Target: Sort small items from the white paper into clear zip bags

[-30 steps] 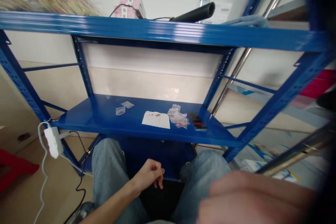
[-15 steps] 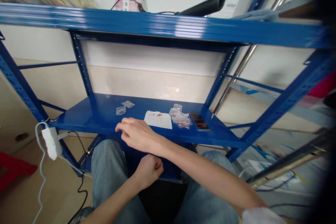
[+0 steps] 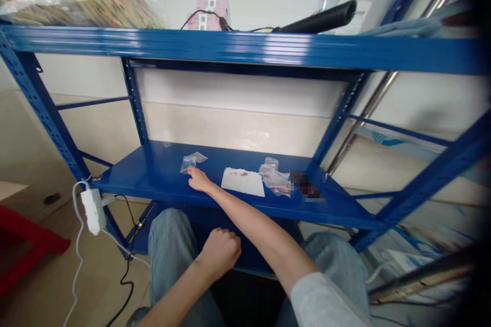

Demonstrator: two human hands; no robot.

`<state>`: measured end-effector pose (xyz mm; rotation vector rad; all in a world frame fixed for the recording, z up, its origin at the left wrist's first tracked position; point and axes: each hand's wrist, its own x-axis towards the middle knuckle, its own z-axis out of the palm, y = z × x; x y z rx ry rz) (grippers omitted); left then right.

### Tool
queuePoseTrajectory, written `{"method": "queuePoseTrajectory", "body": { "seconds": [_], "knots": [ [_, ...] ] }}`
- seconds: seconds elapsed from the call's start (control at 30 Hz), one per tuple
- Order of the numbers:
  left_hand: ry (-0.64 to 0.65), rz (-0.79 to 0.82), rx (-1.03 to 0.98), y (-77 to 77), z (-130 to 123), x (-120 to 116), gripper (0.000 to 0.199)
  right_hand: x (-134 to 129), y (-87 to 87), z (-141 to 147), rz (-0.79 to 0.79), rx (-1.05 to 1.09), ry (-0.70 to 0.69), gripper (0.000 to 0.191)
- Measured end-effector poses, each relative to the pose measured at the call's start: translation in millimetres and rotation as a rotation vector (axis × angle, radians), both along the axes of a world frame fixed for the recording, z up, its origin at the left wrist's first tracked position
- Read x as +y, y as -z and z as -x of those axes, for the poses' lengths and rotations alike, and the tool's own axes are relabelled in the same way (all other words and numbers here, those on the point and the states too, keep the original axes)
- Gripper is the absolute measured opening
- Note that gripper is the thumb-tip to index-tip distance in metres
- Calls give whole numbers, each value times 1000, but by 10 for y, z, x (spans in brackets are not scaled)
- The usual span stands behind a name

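My right hand [image 3: 199, 180] reaches over the blue shelf board [image 3: 161, 176] to two small clear plastic bags. Its fingertips are together at the front edge of the nearer small plastic bag [image 3: 187, 163], which still lies on the board. Just behind and partly against it is the other clear bag [image 3: 199, 156]. Above my lap, in front of the board's edge, my left hand [image 3: 221, 251] is closed in a fist; whatever may be inside is hidden. A white paper sheet [image 3: 241, 186] with a few tiny reddish-brown bits on it lies to the right of my right hand.
Clear bags with small reddish pieces [image 3: 278, 184] lie right of the paper, beside a dark pixelated object [image 3: 307, 186]. The upper shelf [image 3: 230, 46] crosses above. A white power strip [image 3: 93, 210] hangs at the left post, and a red stool [image 3: 34, 240] stands lower left.
My right hand has moved forward from above the shelf's front edge to the nearer clear bag. My left hand stays closed over my lap. The camera view has shifted slightly.
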<state>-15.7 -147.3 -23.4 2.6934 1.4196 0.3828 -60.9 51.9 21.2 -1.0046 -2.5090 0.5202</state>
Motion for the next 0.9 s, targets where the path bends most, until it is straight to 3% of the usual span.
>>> {"method": "queuePoseTrajectory", "body": {
  "seconds": [0.13,0.23,0.3,0.4,0.47,0.57,0.63,0.77,0.9],
  "knots": [
    [-95,-55,-63,-34,135,56,24,-512,-46,-446,-1,237,-6,56],
    [-138,-171,-149,-39,130,4,26,-1079,-86,-1089,-10,424,-79,62],
    [-94,-252,-189,-58,86,-77,26,-1453,-68,-1594,17,534,-33,65],
    [-17,-332,-258,-102,5,-205,17,-1925,54,-2265,182,700,50,60],
    [25,-323,-332,-107,-42,-261,14,-2162,173,-2542,326,812,93,57],
    [128,-254,-363,-36,-111,-282,59,-2366,357,-2655,433,897,122,56],
    [168,-221,-334,38,-159,-262,77,-2407,462,-2599,438,883,90,54],
    [124,-203,-328,133,-205,-185,67,-2396,568,-2473,394,801,31,56],
    [98,-131,-449,97,-179,-153,55,-2438,505,-2496,320,757,52,59]
  ]
}}
